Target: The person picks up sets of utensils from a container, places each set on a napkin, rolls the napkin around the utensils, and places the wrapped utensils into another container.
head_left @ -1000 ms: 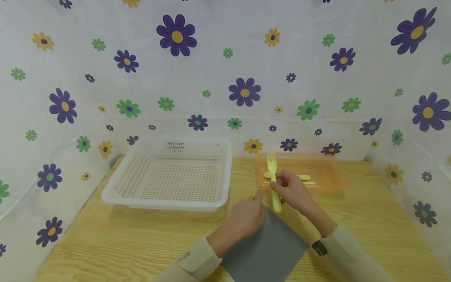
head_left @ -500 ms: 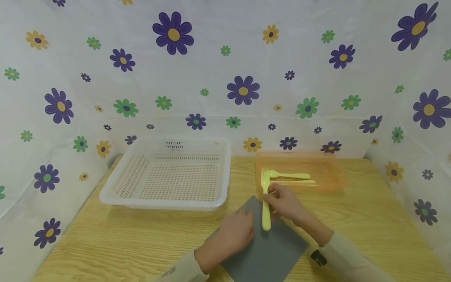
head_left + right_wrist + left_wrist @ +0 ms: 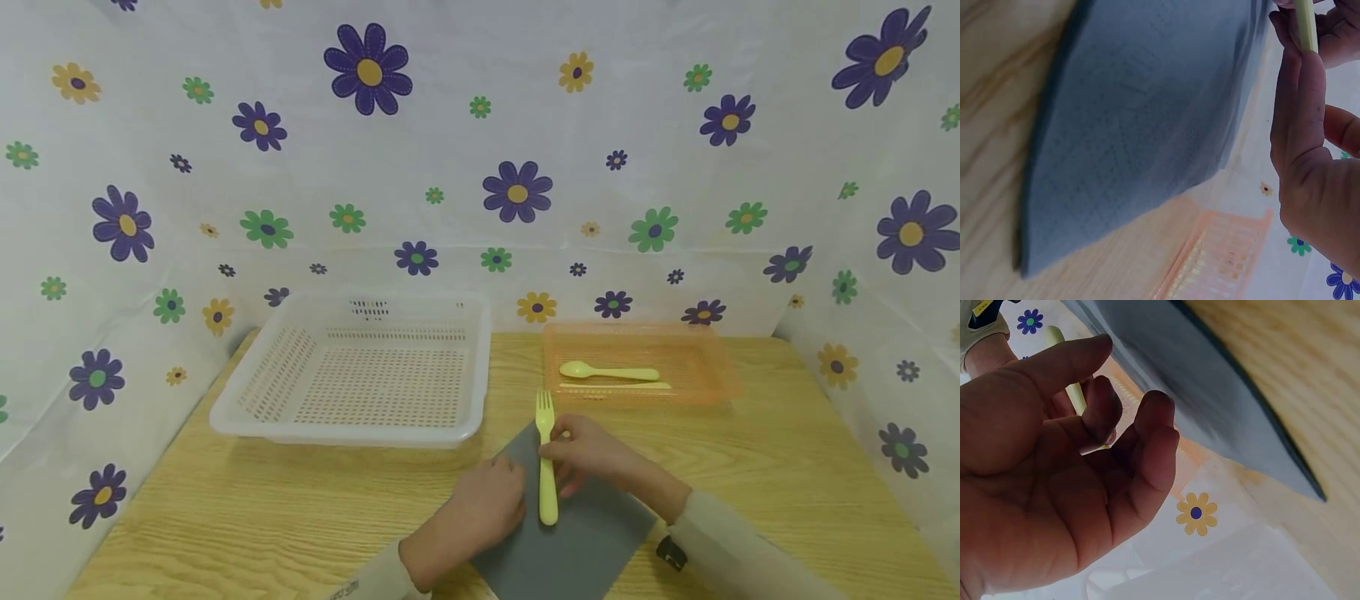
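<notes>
A pale yellow fork [image 3: 548, 492], tines pointing away, is pinched at its handle by my right hand [image 3: 588, 450] above the folded grey cloth [image 3: 573, 550]. In the right wrist view only part of the fork's handle [image 3: 1305, 28] shows at the fingertips. My left hand [image 3: 483, 504] is over the cloth's left edge, just left of the fork. Its fingers are loosely curled with nothing between them in the left wrist view. The cloth lies on the wooden table with one corner pointing away from me.
At the back right an orange basket [image 3: 701, 362] holds a yellow spoon [image 3: 615, 372] and a thin yellow strip-like utensil [image 3: 615, 385]. A white perforated basket [image 3: 348, 431] stands at the back left. A flower-print sheet [image 3: 450, 150] hangs behind and at both sides.
My right hand has brought the fork from over the orange basket toward me and left, over the cloth. My left hand has drawn back from the cloth's far corner, down and left.
</notes>
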Demonstrator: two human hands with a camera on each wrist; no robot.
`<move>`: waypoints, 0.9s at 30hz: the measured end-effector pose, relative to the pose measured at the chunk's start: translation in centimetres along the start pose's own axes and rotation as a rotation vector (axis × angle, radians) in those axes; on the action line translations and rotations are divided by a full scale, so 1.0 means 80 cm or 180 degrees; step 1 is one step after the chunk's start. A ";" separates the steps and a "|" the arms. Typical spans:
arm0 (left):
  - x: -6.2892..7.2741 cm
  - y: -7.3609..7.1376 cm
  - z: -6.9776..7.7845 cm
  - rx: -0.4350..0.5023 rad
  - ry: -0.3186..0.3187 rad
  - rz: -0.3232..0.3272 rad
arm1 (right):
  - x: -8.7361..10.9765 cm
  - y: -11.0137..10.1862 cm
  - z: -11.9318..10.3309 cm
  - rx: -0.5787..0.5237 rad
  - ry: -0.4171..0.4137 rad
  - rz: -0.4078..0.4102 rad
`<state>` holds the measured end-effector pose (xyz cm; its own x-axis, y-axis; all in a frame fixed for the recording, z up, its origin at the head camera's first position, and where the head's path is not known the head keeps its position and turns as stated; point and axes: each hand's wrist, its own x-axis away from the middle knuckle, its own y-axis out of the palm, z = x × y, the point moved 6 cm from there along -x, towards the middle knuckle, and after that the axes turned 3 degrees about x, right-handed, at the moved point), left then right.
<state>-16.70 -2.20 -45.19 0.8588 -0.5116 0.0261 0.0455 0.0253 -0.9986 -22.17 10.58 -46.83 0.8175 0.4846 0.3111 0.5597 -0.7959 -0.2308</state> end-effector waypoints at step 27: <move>0.007 0.006 -0.002 0.0090 0.0152 -0.0459 | -0.015 0.038 0.022 0.0144 0.0330 -0.0298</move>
<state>-16.25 -2.62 -45.68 0.8172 -0.5519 0.1662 0.1814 -0.0275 -0.9830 -21.26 8.22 -49.51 0.7444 0.5140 0.4263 0.6402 -0.7308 -0.2369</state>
